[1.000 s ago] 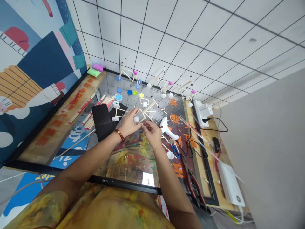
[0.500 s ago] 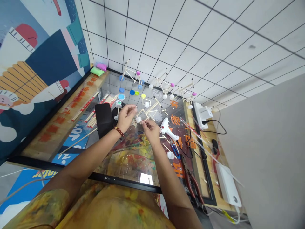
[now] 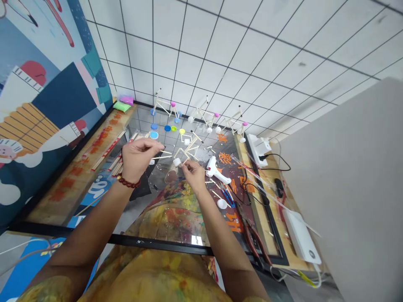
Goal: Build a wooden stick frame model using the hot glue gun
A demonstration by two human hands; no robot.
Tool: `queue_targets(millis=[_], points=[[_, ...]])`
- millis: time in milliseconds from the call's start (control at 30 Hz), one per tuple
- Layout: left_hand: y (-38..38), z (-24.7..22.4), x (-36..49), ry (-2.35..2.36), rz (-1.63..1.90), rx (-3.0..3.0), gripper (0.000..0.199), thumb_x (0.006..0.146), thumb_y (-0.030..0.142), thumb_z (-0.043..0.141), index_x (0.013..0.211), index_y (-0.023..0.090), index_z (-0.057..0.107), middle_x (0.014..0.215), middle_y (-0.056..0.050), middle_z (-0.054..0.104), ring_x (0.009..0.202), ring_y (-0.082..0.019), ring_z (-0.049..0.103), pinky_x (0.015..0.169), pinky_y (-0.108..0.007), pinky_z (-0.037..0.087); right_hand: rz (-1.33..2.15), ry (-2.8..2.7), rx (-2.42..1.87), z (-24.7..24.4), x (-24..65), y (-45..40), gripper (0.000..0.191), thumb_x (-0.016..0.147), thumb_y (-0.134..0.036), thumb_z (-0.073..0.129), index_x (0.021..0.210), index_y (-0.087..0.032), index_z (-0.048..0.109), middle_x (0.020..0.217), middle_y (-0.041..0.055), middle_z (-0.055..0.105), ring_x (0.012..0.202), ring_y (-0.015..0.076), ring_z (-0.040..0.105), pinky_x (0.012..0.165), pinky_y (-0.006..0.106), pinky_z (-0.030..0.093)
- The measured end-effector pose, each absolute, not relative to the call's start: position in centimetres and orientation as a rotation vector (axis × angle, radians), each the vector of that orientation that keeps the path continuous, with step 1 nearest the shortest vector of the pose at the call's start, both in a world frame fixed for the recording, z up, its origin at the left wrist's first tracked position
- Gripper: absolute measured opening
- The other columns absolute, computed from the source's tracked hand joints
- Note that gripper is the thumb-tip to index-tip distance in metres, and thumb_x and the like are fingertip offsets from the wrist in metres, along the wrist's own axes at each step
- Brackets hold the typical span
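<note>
My right hand (image 3: 193,174) pinches the lower end of a small model bicycle frame (image 3: 188,151) made of pale wooden sticks. A white bottle cap (image 3: 177,162) sits at that end, just left of the fingertips. Raised to the left, my left hand (image 3: 138,157) has thumb and forefinger pressed together. Whatever is between its fingertips is too small to make out. Behind the left hand, sticks joined to a white cap are partly hidden. A white glue gun (image 3: 217,170) lies right of my right hand.
Stick bicycles with caps for wheels (image 3: 204,115) stand along the back. Loose coloured caps (image 3: 167,128) lie before them. Blue-handled scissors (image 3: 228,197), red-handled pliers (image 3: 252,237), a white cup (image 3: 222,204) and cables are at right. Packaged sticks (image 3: 108,149) lie left; a power strip (image 3: 300,239) lies far right.
My left hand has moved left and up, away from the white cap, now covering part of the black block and sticks. My right hand stays at the frame. The whole view has shifted slightly.
</note>
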State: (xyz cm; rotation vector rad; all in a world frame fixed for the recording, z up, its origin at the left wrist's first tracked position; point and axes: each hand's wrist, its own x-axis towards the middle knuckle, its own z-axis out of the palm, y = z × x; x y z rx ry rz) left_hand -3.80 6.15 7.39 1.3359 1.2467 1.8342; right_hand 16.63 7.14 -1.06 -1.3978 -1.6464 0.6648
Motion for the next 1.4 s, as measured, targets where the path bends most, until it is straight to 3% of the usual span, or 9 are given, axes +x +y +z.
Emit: queue_targets(millis=[67,100,167,233,333,733,1033,1167,1400], points=[[6.3,6.2,-2.9,1.329,1.708,1.451,0.027,0.069,0.036,0.084,0.059,0.017,0.067,0.078,-0.005,0.074,0.080,-0.019,0.070,0.084,-0.035,0.058,0.665,-1.665,-1.416,-1.0,16.5,7.2,0.021,0.084,-0.037,0.061,0.078,-0.020,0.073,0.078,0.0029,0.071,0.069,0.0169,0.059,0.073,0.029,0.047],[6.6,5.5,-2.4,1.364,1.621,1.481,0.025,0.067,0.038,0.085,0.072,0.017,0.072,0.089,-0.007,0.075,0.085,-0.021,0.071,0.084,-0.037,0.058,0.669,-1.673,-1.420,-0.9,16.5,7.3,0.020,0.084,-0.036,0.062,0.079,-0.020,0.073,0.078,0.0028,0.071,0.069,0.0169,0.059,0.072,0.029,0.047],[7.3,4.0,-1.1,1.454,1.439,1.588,0.065,0.057,0.039,0.091,0.114,0.017,0.071,0.118,-0.013,0.072,0.105,-0.028,0.069,0.092,-0.043,0.057,0.678,-1.688,-1.413,-0.9,16.3,7.3,0.016,0.083,-0.030,0.061,0.080,-0.020,0.073,0.080,0.0034,0.072,0.069,0.0170,0.060,0.072,0.029,0.048],[8.2,2.5,0.0,1.498,1.272,1.706,0.105,0.046,0.036,0.096,0.141,0.016,0.054,0.140,-0.019,0.059,0.125,-0.035,0.060,0.105,-0.050,0.050,0.677,-1.706,-1.394,-0.9,16.3,7.2,0.015,0.081,-0.023,0.059,0.081,-0.020,0.073,0.084,0.0043,0.074,0.072,0.0177,0.063,0.075,0.030,0.050],[9.3,0.7,1.1,1.513,1.129,1.760,0.124,0.048,0.033,0.095,0.154,0.014,0.034,0.146,-0.024,0.052,0.135,-0.039,0.051,0.114,-0.056,0.041,0.664,-1.749,-1.376,-0.5,17.5,6.4,0.019,0.080,-0.017,0.059,0.089,-0.020,0.075,0.091,0.0053,0.075,0.077,0.0180,0.065,0.078,0.030,0.052],[9.4,-0.6,2.3,1.545,1.207,1.748,0.105,0.069,0.023,0.077,0.158,0.016,0.023,0.127,-0.016,0.065,0.120,-0.031,0.064,0.106,-0.050,0.050,0.368,-1.724,-1.626,4.8,30.6,4.1,0.021,0.083,-0.031,0.064,0.095,-0.020,0.077,0.093,0.0078,0.076,0.073,0.0193,0.066,0.073,0.034,0.053],[3.6,0.5,0.3,1.463,1.376,1.539,0.100,0.072,0.022,0.074,0.158,0.023,0.022,0.122,-0.011,0.064,0.109,-0.023,0.068,0.101,-0.043,0.055,0.366,-1.879,-1.504,6.6,26.7,10.2,0.019,0.081,-0.024,0.064,0.092,-0.019,0.078,0.089,0.0073,0.078,0.075,0.0202,0.069,0.079,0.035,0.054],[-1.3,1.6,-2.0,1.432,1.504,1.439,0.097,0.077,0.022,0.075,0.158,0.028,0.023,0.128,-0.012,0.063,0.118,-0.025,0.066,0.103,-0.044,0.055,0.457,-2.142,-1.409,6.7,22.9,13.4,0.019,0.084,-0.017,0.063,0.096,-0.020,0.078,0.097,0.0070,0.079,0.080,0.0193,0.070,0.082,0.033,0.053],[-5.3,3.4,-5.0,1.444,1.682,1.336,0.099,0.075,0.021,0.081,0.156,0.032,0.024,0.132,-0.012,0.062,0.123,-0.025,0.065,0.107,-0.046,0.052,0.637,-2.523,-1.310,3.8,13.4,14.9,0.042,0.085,-0.029,0.072,0.126,-0.019,0.069,0.120,0.0110,0.072,0.099,0.0226,0.069,0.090,0.033,0.051]])
